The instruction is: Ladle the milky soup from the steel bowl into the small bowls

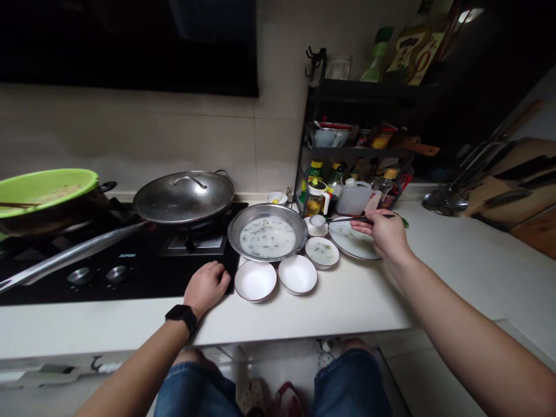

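My right hand point(382, 233) is closed on the handle of a ladle point(318, 220), whose bowl holds white liquid above a small bowl point(322, 252) with some of that liquid in it. Left of the ladle stands a metal basin point(267, 233) of white porridge-like liquid with green bits. Two small white bowls point(255, 281) point(297, 274) stand in front of the basin. My left hand point(207, 285), with a black watch on its wrist, rests curled on the counter edge beside the nearest white bowl, holding nothing. A white plate point(353, 242) lies under my right hand.
A lidded wok point(184, 197) with a long handle sits on the black gas hob point(104, 266). A green basin point(43, 188) rests on another pan at the left. A black rack point(347, 156) of bottles and jars stands behind. Cutting boards and utensils point(499, 185) are at the right.
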